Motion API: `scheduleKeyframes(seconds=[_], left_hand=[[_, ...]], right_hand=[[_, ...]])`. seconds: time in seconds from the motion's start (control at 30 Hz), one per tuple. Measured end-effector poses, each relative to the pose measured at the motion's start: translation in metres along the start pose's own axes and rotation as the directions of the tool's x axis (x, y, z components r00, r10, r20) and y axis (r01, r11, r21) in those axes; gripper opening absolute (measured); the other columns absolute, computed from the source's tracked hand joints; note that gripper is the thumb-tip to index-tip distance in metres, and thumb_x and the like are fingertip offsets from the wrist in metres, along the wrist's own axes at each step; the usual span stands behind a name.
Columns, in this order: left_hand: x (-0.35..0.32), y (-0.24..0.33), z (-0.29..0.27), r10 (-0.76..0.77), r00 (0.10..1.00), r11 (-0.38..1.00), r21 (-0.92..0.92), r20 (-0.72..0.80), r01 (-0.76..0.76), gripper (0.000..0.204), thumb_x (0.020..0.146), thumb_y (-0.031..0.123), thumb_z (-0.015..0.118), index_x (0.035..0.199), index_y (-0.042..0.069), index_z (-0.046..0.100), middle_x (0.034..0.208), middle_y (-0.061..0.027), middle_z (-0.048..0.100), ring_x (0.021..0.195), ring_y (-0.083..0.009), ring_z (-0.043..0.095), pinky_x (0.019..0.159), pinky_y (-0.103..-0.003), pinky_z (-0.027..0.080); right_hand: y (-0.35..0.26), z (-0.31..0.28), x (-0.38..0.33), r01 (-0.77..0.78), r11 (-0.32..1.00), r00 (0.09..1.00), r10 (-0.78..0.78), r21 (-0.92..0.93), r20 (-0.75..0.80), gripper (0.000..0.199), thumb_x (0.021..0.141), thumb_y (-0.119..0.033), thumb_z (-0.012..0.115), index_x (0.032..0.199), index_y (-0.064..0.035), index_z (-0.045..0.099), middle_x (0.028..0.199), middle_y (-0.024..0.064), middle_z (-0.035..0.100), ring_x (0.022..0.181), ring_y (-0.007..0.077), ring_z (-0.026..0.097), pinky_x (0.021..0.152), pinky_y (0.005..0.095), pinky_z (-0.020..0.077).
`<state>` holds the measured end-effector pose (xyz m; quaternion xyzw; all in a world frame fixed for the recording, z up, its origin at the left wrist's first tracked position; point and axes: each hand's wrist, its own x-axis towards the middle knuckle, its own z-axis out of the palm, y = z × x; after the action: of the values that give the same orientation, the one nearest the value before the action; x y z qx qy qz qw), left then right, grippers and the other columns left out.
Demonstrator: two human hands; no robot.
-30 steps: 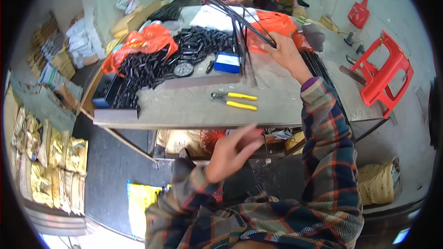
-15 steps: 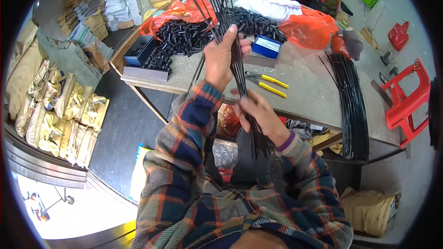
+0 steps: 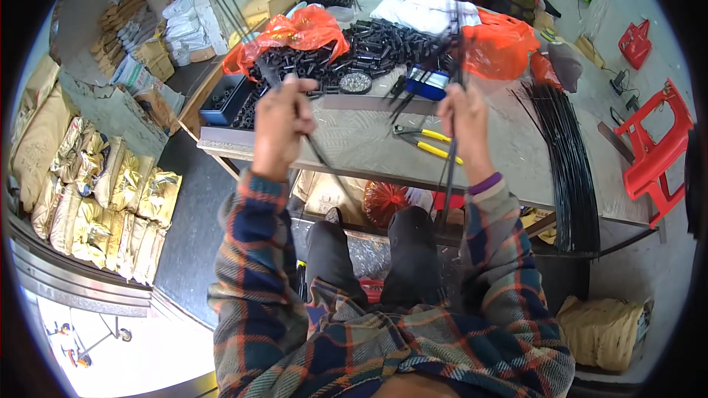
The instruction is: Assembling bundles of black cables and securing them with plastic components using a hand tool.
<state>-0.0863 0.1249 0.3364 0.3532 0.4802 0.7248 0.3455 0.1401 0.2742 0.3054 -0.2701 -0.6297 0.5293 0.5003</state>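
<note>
I see left hand (image 3: 279,127) clamped on few thin black rods (image 3: 243,26) fanning to 11 o'clock; right hand (image 3: 463,127) gripping vertical bundle (image 3: 448,177). Hands apart, above surface (image 3: 369,149). Step, probably: splitting rods off bundle. Next needs steady separating, clear of yellow pliers (image 3: 426,141).

Gold foil sacks (image 3: 88,199) stacked far left on floor, small blue box (image 3: 426,82) on table, tan sack (image 3: 605,332) bottom right.

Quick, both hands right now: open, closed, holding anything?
Left hand: closed around a few thin black rods.
Right hand: closed around a separate bundle of black rods.
</note>
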Motion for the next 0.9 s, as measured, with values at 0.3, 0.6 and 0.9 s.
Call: scheduleKeyframes(seconds=[0.3, 0.6, 0.9], left_hand=[[0.023, -0.023, 0.054, -0.088, 0.964, 0.992, -0.062, 0.250, 0.107, 0.043, 0.093, 0.035, 0.040, 0.103, -0.004, 0.054, 0.071, -0.0023, 0.054, 0.053, -0.0053, 0.042, 0.046, -0.018, 0.035], [0.025, -0.037, 0.081, -0.009, 0.938, 0.940, -0.316, 0.347, 0.126, 0.037, 0.094, 0.022, 0.038, 0.118, -0.005, 0.043, 0.116, -0.0178, 0.052, 0.103, -0.0238, 0.054, 0.087, -0.034, 0.045], [0.020, -0.031, 0.082, -0.007, 0.941, 0.873, -0.456, 0.337, 0.170, 0.037, 0.092, 0.015, 0.041, 0.123, -0.005, 0.038, 0.124, -0.0184, 0.046, 0.114, -0.0272, 0.047, 0.095, -0.036, 0.040]], right_hand=[[-0.018, 0.032, -0.010, -0.145, 0.982, 0.949, 0.103, 0.120, 0.298, 0.021, 0.088, -0.022, 0.049, 0.092, -0.0016, 0.053, 0.066, 0.0057, 0.057, 0.041, 0.0061, 0.044, 0.038, 0.0192, 0.0336], [0.014, 0.048, -0.041, 0.194, 0.973, 0.953, -0.158, -0.122, 0.258, 0.016, 0.085, -0.014, 0.057, 0.096, -0.0031, 0.052, 0.074, -0.0064, 0.049, 0.067, 0.0005, 0.042, 0.058, 0.0161, 0.0342], [0.019, 0.060, -0.035, -0.084, 0.962, 0.967, 0.015, 0.260, 0.256, 0.018, 0.084, -0.019, 0.060, 0.090, -0.0023, 0.055, 0.073, -0.0043, 0.053, 0.063, 0.0008, 0.045, 0.053, 0.0164, 0.0354]])
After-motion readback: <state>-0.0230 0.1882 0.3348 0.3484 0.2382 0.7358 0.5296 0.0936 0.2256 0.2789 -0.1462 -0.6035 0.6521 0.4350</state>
